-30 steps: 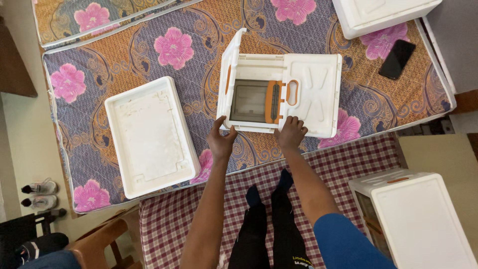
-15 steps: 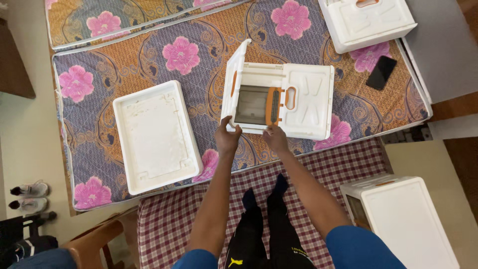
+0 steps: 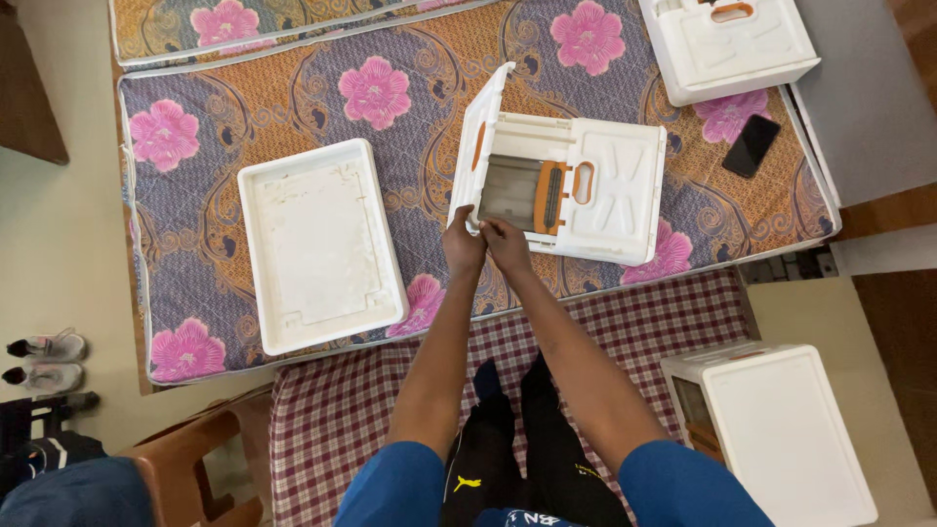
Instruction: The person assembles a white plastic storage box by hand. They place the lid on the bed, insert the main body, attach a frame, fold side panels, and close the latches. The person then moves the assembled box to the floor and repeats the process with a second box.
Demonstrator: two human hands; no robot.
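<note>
At lower centre I see my checked cloth (image 3: pixel 625 322). Just above it, mid-frame, my left hand (image 3: pixel 462 246) and right hand (image 3: pixel 508 244) meet, fingers pinched on the near-left corner of the white foam box (image 3: pixel 610 190) lying on the floral mattress (image 3: pixel 293 107). I judge I'm working its flap loose; next needs a steady pull. A foam tray (image 3: pixel 317 244) lies left.

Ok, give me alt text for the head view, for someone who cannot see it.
Both hands, left hand and right hand, meet at the near edge of an open white foam case with orange handle, on a floral mattress. A white foam tray lies left; a black phone lies right.
</note>
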